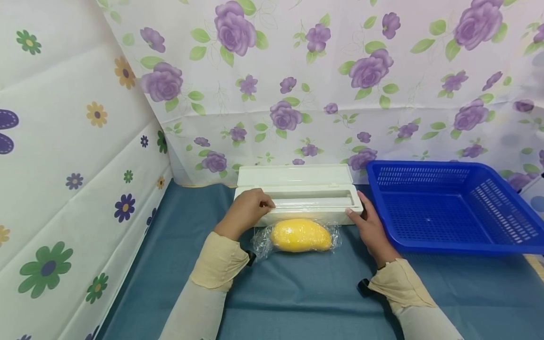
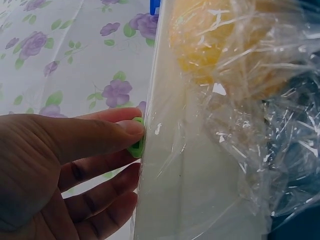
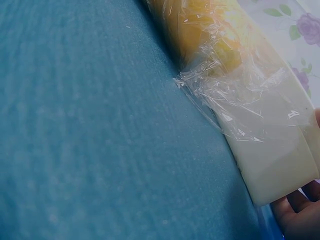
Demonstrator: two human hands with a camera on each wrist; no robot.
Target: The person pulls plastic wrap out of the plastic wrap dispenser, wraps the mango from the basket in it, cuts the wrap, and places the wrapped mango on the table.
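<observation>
A white cling film dispenser box (image 1: 306, 218) stands on the table with its lid (image 1: 293, 175) tipped back and a roll of film (image 1: 314, 201) inside. My left hand (image 1: 246, 211) is at the left part of its front edge. The left wrist view shows thumb and forefinger pinching a small green tab (image 2: 136, 137) there. My right hand (image 1: 369, 224) grips the box's right end, thumb in front and fingers round the side. Against the box's front lies a yellow, mango-like fruit (image 1: 301, 235) in crumpled clear film (image 1: 263, 243).
To the right of the box sits a blue plastic basket (image 1: 459, 248) with slotted walls. A dark teal cloth (image 1: 293, 297) covers the table. Flowered sheets hang behind (image 1: 263, 80) and at the left (image 1: 76, 141).
</observation>
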